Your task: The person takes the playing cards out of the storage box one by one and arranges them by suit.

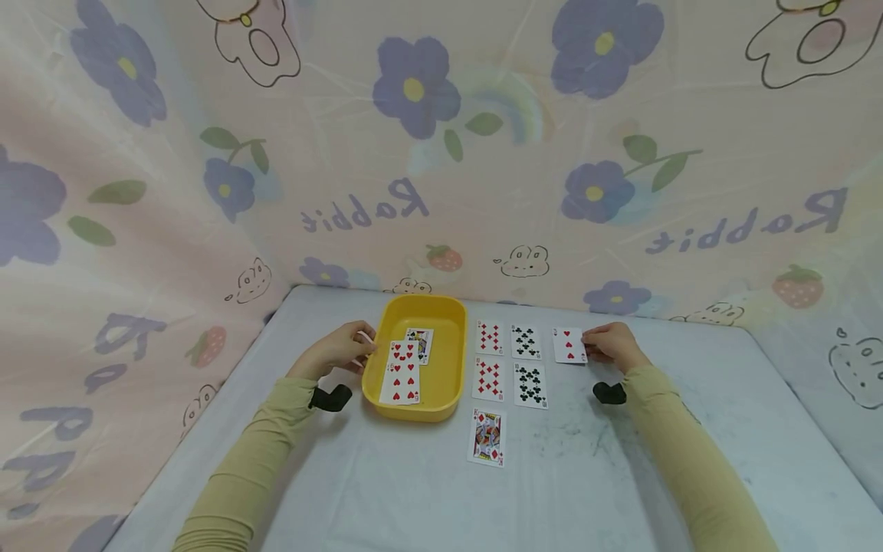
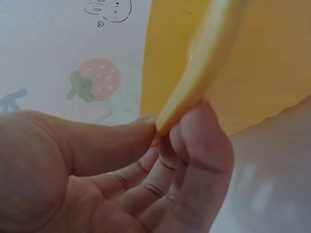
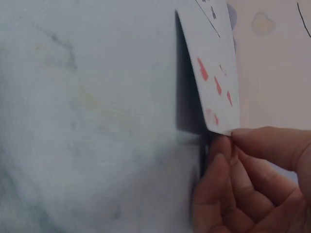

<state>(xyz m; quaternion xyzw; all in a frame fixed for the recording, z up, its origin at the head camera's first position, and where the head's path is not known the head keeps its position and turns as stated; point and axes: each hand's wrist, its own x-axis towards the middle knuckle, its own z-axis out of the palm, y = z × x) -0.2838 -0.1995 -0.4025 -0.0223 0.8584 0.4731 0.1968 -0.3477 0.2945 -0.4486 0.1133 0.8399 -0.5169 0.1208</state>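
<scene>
My left hand (image 1: 336,349) pinches the left rim of a yellow plastic tray (image 1: 451,399) between thumb and fingers; the left wrist view shows this rim (image 2: 194,73) close up. Inside the tray lie heart-suit playing cards (image 1: 402,383) partly over a face card (image 1: 422,345). On the right, my right hand (image 1: 614,345) pinches the edge of a three of hearts card (image 1: 569,346). That card stands tilted off the table in the right wrist view, with a dark shadow beneath it.
Between tray and right hand, diamond cards (image 1: 489,378) and club cards (image 1: 530,385) lie face up in two columns. A king of diamonds (image 1: 487,438) lies nearer the front. The white-covered table (image 1: 414,491) meets a printed curtain (image 1: 483,192) at the back.
</scene>
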